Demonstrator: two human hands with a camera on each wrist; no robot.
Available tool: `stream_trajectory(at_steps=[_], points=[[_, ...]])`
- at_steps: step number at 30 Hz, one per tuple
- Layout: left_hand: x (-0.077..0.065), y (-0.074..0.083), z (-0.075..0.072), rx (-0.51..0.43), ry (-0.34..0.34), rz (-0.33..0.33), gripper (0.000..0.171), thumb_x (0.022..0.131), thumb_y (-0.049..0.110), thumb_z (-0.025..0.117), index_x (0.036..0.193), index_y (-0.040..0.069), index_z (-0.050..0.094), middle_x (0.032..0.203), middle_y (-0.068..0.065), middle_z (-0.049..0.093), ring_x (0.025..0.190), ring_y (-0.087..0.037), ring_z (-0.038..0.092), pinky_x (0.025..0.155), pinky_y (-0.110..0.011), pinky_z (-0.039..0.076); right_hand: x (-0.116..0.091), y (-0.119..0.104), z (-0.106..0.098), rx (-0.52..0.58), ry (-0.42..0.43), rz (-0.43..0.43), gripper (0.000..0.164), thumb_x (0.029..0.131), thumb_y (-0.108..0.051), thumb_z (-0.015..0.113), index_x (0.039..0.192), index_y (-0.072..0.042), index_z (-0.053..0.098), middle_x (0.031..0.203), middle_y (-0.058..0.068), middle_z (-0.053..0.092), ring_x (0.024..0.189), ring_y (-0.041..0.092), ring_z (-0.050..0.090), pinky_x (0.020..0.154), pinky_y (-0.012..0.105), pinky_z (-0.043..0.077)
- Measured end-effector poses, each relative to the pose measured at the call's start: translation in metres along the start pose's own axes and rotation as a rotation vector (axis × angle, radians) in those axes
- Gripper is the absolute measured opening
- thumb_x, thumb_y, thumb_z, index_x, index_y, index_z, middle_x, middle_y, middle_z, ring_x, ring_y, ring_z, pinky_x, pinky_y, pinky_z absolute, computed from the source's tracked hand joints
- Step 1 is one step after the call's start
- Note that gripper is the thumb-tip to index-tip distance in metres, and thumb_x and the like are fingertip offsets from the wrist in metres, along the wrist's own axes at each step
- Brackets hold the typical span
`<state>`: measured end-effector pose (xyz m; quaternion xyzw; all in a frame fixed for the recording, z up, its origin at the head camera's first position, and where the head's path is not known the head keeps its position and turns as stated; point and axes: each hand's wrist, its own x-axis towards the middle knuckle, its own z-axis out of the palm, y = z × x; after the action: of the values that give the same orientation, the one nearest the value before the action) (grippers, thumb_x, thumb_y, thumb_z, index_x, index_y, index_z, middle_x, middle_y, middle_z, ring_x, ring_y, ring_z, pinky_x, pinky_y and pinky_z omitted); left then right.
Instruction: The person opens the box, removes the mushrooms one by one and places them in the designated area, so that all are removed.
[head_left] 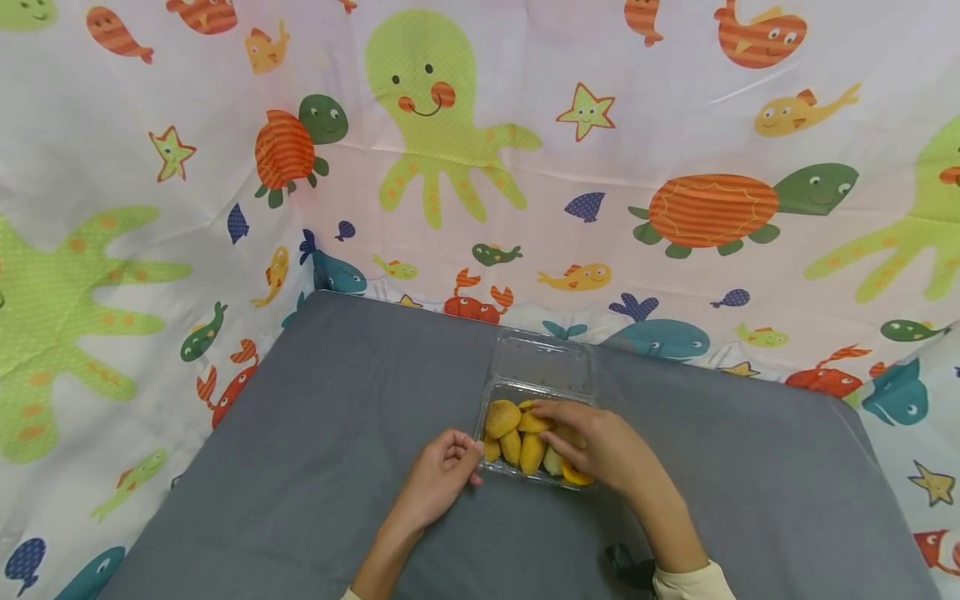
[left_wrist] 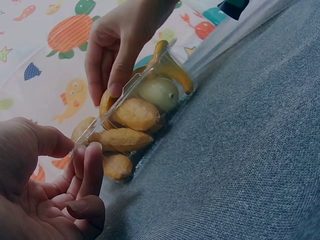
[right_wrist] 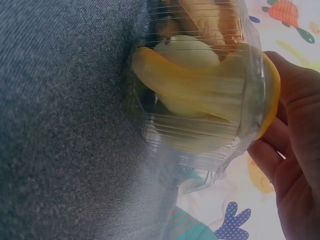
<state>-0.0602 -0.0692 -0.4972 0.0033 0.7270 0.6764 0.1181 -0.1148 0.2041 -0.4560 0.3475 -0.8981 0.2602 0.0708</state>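
A clear plastic container (head_left: 501,385) on the grey cloth holds several yellow mushrooms (head_left: 502,418). My left hand (head_left: 441,477) pinches its left rim between thumb and finger, the other fingers loosely curled. Over the right half, my right hand (head_left: 603,442) reaches in from above and pinches a mushroom (left_wrist: 106,103) between thumb and fingers; part of that mushroom is hidden. A pale green round piece (left_wrist: 159,94) lies toward the right end. Beside it, a curved yellow piece (right_wrist: 185,90) presses near the clear end wall in the right wrist view.
The container's hinged lid (head_left: 543,367) lies open behind it. Grey cloth (head_left: 360,392) covers the table, and a curtain (head_left: 517,192) printed with sea animals stands along its back and sides. A dark object (head_left: 630,571) is near my right forearm.
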Motion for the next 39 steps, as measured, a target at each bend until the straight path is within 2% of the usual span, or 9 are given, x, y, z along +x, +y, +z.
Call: stream_trajectory(at_steps=[7,13,20,25,35,39], points=[[0.0,-0.002,0.0,0.002,0.013,-0.006,0.026,0.107,0.027,0.067,0.109,0.001,0.062,0.095,-0.018,0.069,0.076,-0.022,0.073,0.075,-0.028,0.057,0.0,0.0,0.002,-0.039,0.035,-0.072,0.041,0.093,-0.018,0.085,0.132,-0.015,0.074,0.128,-0.003,0.075,0.108,0.016,0.076,0.086,0.037,0.063],[-0.001,0.0,0.0,-0.015,0.018,0.001,0.028,0.106,0.028,0.068,0.109,0.001,0.062,0.094,-0.018,0.068,0.077,-0.026,0.074,0.074,-0.028,0.057,0.0,0.002,0.005,-0.074,0.073,-0.099,0.04,0.092,-0.015,0.085,0.131,-0.012,0.074,0.125,0.001,0.077,0.102,0.017,0.077,0.082,0.036,0.064],[-0.001,-0.001,0.001,-0.014,0.015,-0.011,0.027,0.106,0.028,0.068,0.108,0.001,0.062,0.094,-0.019,0.068,0.077,-0.027,0.074,0.074,-0.027,0.056,-0.001,0.002,0.004,-0.09,0.099,-0.104,0.041,0.093,-0.008,0.082,0.133,-0.011,0.072,0.125,0.002,0.077,0.108,0.021,0.077,0.087,0.038,0.062],[0.0,-0.002,0.002,-0.021,0.012,-0.005,0.026,0.107,0.027,0.068,0.109,0.001,0.062,0.094,-0.02,0.067,0.076,-0.025,0.073,0.074,-0.029,0.057,-0.001,0.003,0.002,-0.119,0.156,-0.124,0.041,0.092,-0.006,0.083,0.131,-0.01,0.073,0.124,0.003,0.077,0.108,0.022,0.076,0.087,0.038,0.062],[-0.001,-0.001,0.002,-0.029,0.007,0.0,0.027,0.107,0.026,0.067,0.109,-0.001,0.061,0.092,-0.017,0.067,0.075,-0.025,0.073,0.075,-0.031,0.059,-0.008,0.011,-0.01,-0.129,0.284,-0.096,0.044,0.09,0.001,0.082,0.131,-0.011,0.072,0.13,0.001,0.075,0.106,0.02,0.077,0.083,0.034,0.062],[-0.001,-0.001,0.002,-0.033,0.011,-0.01,0.027,0.107,0.026,0.067,0.109,0.0,0.061,0.092,-0.016,0.068,0.075,-0.023,0.073,0.076,-0.031,0.059,-0.011,0.017,-0.016,-0.141,0.322,-0.051,0.045,0.089,0.002,0.083,0.132,-0.01,0.073,0.128,0.002,0.076,0.108,0.022,0.077,0.085,0.034,0.061]])
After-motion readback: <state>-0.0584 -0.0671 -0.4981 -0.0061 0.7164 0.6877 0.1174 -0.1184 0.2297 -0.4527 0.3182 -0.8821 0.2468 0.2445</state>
